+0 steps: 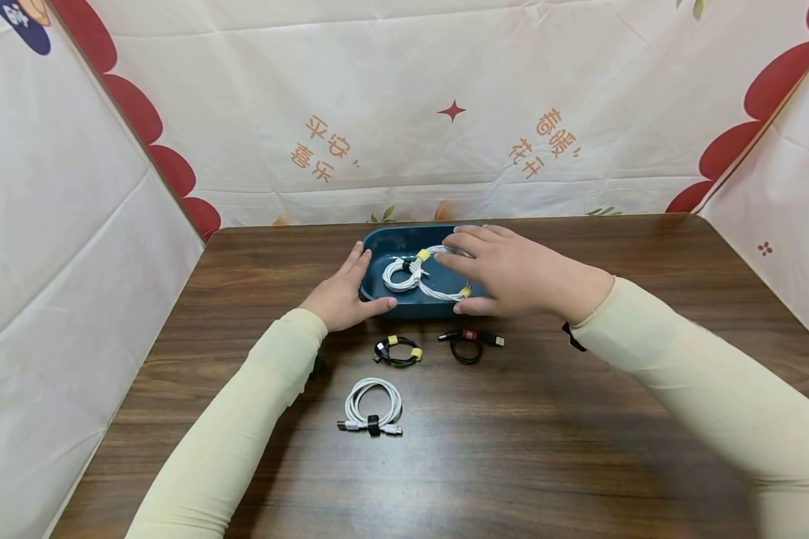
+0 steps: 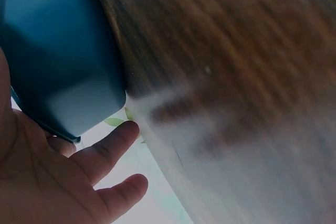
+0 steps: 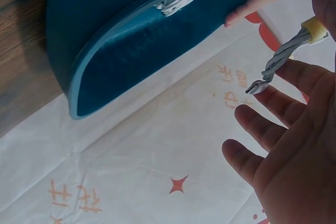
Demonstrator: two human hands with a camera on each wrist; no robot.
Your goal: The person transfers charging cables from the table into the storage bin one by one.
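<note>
A blue box with rounded corners stands at the table's far side. My left hand holds its near left corner, the thumb at the front rim and the index finger along the left side. Above the box, my right hand pinches a coiled white cable bundled with yellow ties. In the right wrist view, the cable's plug end hangs past the fingers, near a yellow tie. Another white cable coil with a black tie lies inside the box.
In front of the box lie a black cable with yellow ties and a black cable with a red tie. Closer to me is a white cable coil with a black tie. A white printed cloth encloses the wooden table.
</note>
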